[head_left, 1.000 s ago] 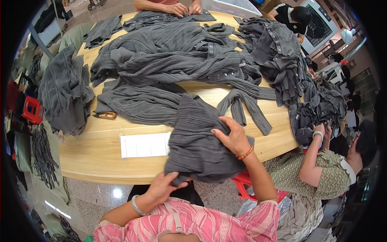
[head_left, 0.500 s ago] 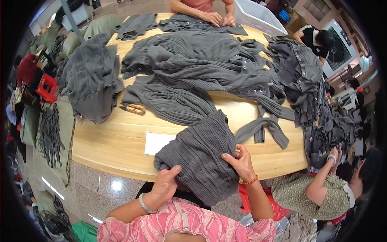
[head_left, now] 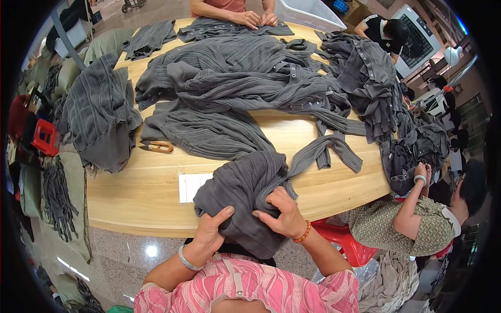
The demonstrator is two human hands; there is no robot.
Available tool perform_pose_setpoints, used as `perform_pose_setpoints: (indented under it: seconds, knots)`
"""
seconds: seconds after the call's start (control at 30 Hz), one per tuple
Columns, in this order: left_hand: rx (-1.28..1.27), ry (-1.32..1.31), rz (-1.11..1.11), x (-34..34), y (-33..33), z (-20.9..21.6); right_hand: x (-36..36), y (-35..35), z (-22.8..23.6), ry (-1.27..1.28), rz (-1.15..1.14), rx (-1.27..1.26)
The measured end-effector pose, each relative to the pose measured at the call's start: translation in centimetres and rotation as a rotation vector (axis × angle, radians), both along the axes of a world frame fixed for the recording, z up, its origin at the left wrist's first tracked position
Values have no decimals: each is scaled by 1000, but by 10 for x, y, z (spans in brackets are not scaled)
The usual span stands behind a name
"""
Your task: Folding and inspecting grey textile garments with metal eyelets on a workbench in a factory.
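A dark grey ribbed knit garment is bunched between my hands at the table's near edge. My left hand grips its lower left side, thumb on top and the other fingers hidden under the cloth. With fingers curled into the fabric, my right hand pinches the right side. Part of the garment hangs below the edge toward my lap. A white paper sheet lies just left of the cloth, partly covered by it. Thread snips with an orange handle rest farther left.
Grey garments are heaped across the table, with more piles at left and right. Across the table a co-worker's hands handle grey cloth; another person works at right. A red stool stands near my right elbow.
My right hand has moved left and inward, gathering the garment's right side, which was spread flatter before. My left hand keeps its hold. The whole view has shifted slightly.
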State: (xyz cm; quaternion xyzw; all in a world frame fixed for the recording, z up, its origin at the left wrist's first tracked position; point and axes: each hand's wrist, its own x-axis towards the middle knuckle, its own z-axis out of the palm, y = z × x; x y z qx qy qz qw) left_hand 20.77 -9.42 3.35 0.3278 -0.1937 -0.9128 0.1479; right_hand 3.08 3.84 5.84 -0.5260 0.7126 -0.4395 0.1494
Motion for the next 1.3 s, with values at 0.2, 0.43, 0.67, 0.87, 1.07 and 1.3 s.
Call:
perform_pose_setpoints:
  seconds: [0.2, 0.43, 0.67, 0.87, 1.07, 1.3]
  knots:
    - [-109, -16, 30, 18, -7, 1, 22, -13, -23, -1209, -278, -139]
    - [-221, 72, 24, 38, -9, -8, 46, -25, -8, -1100, -46, 33]
    - [-441, 158, 149, 88, -64, 53, 71, -82, 56, -813, 207, -20]
    - [-810, 33, 249, 111, -188, 175, 74, -223, 156, -891, 479, -236]
    - [-779, 26, 243, 130, -337, 237, 66, -393, 207, -1246, 600, 65]
    - [-767, -362, 356, 89, -469, 123, 37, -550, 61, -560, 73, 246]
